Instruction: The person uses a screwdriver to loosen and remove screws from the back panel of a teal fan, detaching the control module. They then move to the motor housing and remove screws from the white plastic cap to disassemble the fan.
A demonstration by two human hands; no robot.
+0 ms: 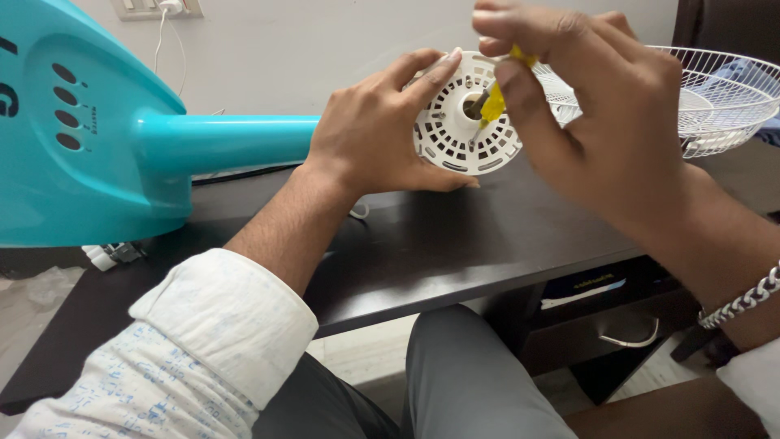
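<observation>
- Left hand (374, 130) wrapped around white round motor housing (465, 114), fingers curled over top rim, thumb under lower edge; clamped on it, face turned toward camera.
- Right hand (601, 122) pinching yellow-handled tool (496, 97) between thumb and fingers; closed on handle.
- Tool tip at central hole of housing, pointing into hub; exact contact hidden by fingers.
- Housing held just above dark wooden table (422, 252), near back edge, lower rim close to tabletop; touching or not, can't tell.
- Housing face: ring of slotted vents, several small holes around centre opening.
- Teal fan stand (89, 138) lying on its side at left on table, neck running right toward left hand and ending behind it; link to housing hidden.
- Dark oval buttons in a row on teal base.
- White wire fan guard (719, 97) at right rear, behind right hand, resting flat, well apart from housing.
- Metal chain bracelet (743, 301) on right wrist.
- White patterned sleeve (195, 349) rolled up on left forearm.
- Grey trousers (471, 382) below table edge.
- Wall socket (158, 8) with white plug and cable at top left, on wall behind fan stand.
</observation>
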